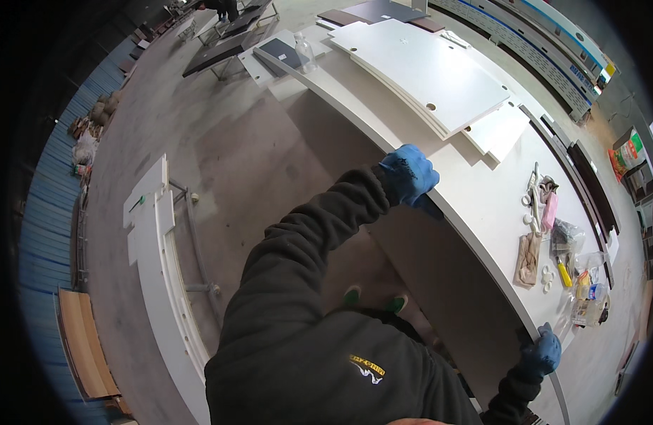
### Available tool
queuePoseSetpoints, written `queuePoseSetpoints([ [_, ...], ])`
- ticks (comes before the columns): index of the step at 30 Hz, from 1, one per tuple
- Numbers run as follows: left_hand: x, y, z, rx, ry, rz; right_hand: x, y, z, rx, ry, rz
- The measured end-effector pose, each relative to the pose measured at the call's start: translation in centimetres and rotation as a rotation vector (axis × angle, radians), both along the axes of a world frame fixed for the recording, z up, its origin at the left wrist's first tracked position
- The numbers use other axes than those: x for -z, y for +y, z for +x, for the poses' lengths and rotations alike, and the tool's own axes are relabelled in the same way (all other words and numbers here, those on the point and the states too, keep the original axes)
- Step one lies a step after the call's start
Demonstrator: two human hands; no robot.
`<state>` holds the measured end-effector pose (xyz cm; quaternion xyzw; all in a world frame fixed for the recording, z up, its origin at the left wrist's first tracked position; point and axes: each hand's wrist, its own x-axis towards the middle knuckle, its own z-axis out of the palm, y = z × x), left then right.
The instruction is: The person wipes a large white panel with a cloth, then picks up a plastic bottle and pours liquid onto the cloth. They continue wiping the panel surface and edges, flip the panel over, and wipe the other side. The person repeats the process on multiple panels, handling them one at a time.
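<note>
Both of my hands wear blue gloves. My left hand (410,173) is closed over the upper edge of a long board (447,283), near the middle of the view. Lower right, my right hand (543,352) grips the same edge. The board's shaded grey face is turned toward me, and faint reflections of the gloves show on it. It stands steeply along the near side of a white worktop (475,191); its lower end is partly hidden by my body. Beyond my left hand lies a stack of white panels (425,71) with round holes.
On the worktop's right lie a yellow-handled tool (565,273), a brown cloth glove (529,259), a pink item (549,212) and plastic bags (567,235). A clear bottle (304,53) stands at the far end. White panels (151,248) rest on a metal stand to my left.
</note>
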<state>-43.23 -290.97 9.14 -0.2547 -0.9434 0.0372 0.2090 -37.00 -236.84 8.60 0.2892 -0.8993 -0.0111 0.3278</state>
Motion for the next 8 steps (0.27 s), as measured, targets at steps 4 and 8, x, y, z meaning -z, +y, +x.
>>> queuePoseSetpoints([
  [4,0.2,0.5,0.7,0.038,-0.042,-0.023,1.2,1.0,1.0,0.018,0.078,-0.004],
  [8,-0.1,1.3,3.1,0.049,-0.026,-0.010,0.8,3.1,0.9,-0.094,0.113,-0.024],
])
